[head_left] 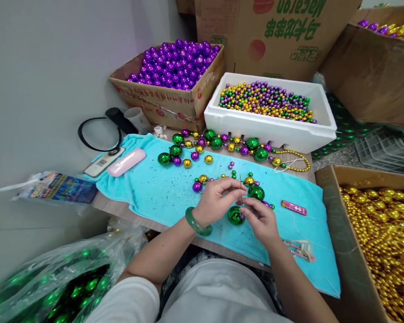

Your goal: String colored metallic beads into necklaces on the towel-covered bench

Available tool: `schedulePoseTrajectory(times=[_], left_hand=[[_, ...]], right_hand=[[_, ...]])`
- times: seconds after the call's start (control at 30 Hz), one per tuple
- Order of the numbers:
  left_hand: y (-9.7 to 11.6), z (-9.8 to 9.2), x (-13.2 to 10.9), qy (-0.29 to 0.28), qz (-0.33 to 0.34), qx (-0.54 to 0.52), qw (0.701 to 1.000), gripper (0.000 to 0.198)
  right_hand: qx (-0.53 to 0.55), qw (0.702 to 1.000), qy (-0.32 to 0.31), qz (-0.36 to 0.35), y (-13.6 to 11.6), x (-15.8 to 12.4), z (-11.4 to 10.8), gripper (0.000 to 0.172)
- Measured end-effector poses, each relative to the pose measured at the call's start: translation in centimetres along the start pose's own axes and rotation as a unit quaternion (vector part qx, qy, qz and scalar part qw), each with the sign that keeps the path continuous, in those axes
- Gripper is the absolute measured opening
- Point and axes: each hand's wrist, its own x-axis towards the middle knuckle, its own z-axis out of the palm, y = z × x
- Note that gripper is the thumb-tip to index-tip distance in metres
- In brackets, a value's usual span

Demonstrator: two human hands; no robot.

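My left hand (pixel 220 199), with a green bangle (pixel 198 222) at its wrist, pinches a thin upright needle (pixel 240 179) between thumb and fingertips. Close against it, my right hand (pixel 261 220) has its thumb and fingers pinched together. What they hold is too small to make out. A large green bead (pixel 236 216) lies beside the right fingertips, and another big green bead (pixel 256 193) rests just beyond them. Gold, purple and small green beads surround the hands on the turquoise towel (pixel 161 193). Part of this group is hidden behind my left hand.
Behind the towel's beads runs a finished-looking bead strand (pixel 216 142). A white foam box (pixel 272 125) of small beads and a carton (pixel 161 101) of purple balls stand at the back. Right sits a gold-bead carton (pixel 333 215). A small pink packet (pixel 294 207) and phone (pixel 104 162) lie around.
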Motion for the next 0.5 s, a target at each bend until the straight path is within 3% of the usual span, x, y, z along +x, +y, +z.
schedulePoseTrajectory(times=[0.1,0.27,0.4,0.5], left_hand=[[0.9,0.1,0.0,0.033,0.031,0.009,0.999,0.006],[0.6,-0.4,0.2,0.093,-0.014,-0.107,0.990,0.011],[-0.5,-0.4,0.2,0.072,-0.042,-0.137,0.987,0.015],[-1.4,-0.4,0.1,0.045,-0.025,-0.120,0.991,0.020]], right_hand=[[0.023,0.999,-0.016,0.032,0.2,0.5,0.3,0.015],[0.078,0.991,-0.019,0.106,1.1,0.5,-0.5,0.024],[0.092,0.989,-0.026,0.111,1.1,0.0,-0.9,0.024],[0.091,0.991,-0.029,0.095,0.9,-0.1,-1.0,0.023]])
